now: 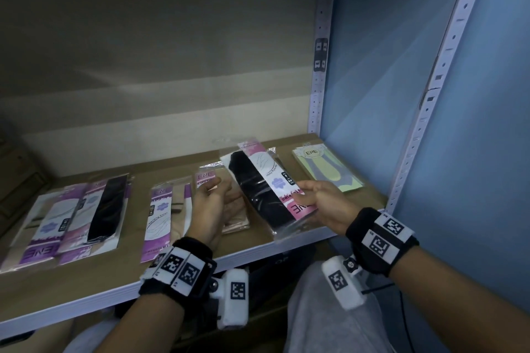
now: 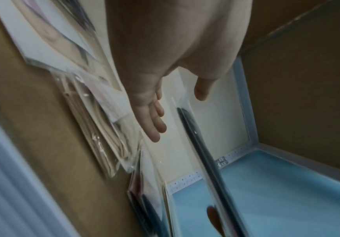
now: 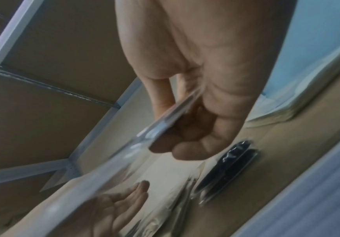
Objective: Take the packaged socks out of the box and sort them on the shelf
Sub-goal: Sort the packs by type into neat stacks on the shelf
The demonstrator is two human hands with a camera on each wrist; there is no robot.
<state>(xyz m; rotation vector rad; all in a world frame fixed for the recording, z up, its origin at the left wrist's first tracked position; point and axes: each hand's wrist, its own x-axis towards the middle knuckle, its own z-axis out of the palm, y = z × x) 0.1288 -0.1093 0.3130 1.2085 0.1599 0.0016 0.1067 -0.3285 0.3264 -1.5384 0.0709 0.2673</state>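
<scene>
Head view: the right hand [image 1: 321, 203] pinches the near end of a black sock pack [image 1: 262, 192], held tilted above the shelf [image 1: 120, 272], while the left hand [image 1: 210, 203] hovers with fingers spread just left of it, above a beige pack [image 1: 235, 218]; purple-labelled packs [image 1: 71, 215] lie well to the left and a green pack [image 1: 327, 172] near the right post. Left wrist view: the left hand [image 2: 155, 112] shows straight, loose fingers holding nothing, the black pack [image 2: 201, 152] edge-on beside it. Right wrist view: thumb and curled fingers [image 3: 187, 150] of the right hand [image 3: 195, 104] clamp the pack's clear edge [image 3: 128, 152], another black pack [image 3: 228, 166] lying flat on the shelf below.
</scene>
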